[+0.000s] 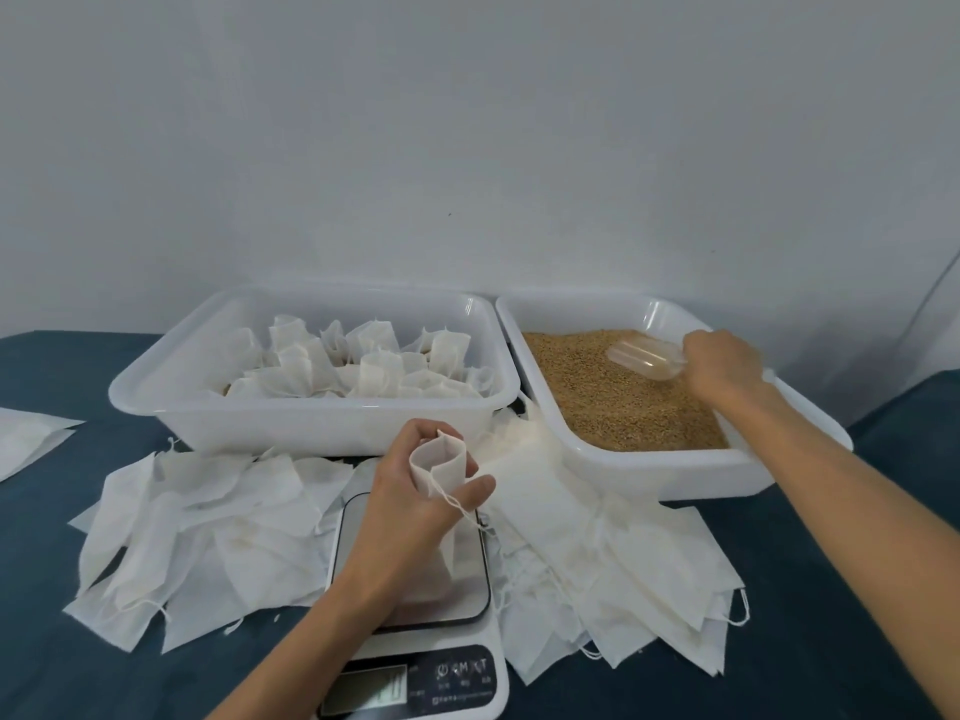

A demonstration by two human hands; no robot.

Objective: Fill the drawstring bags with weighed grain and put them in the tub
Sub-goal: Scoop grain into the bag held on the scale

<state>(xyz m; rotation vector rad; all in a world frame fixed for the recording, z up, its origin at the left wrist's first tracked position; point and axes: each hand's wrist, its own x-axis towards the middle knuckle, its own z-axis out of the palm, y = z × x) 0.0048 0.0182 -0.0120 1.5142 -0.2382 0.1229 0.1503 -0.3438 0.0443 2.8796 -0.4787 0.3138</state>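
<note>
Spreading under everything is the dark blue worktop (831,641), backed by a plain pale wall (467,122). On it stand two white tubs side by side, their rims nearly touching: the left tub (156,387) holds a crowd of filled drawstring bags (374,366) standing with their gathered tops up, and the right tub (779,475) is spread with golden-brown grain (597,397). In front of the tubs lie loose heaps of flat empty bags (208,527), one heap to the left of the scale and another fanned out to its right, touching the right tub's near wall. Between the heaps sits a white kitchen scale (467,589) with a steel plate; its display is too blurred for me to read. My left hand (410,506) is above the scale plate, its fingers (480,488) curled round one empty bag (439,462) and holding its mouth open upward, the bag's string looped over a fingertip. My right hand (722,363) is over the grain, grasping the handle of a clear plastic scoop (644,358) that lies low on the grain's surface.
</note>
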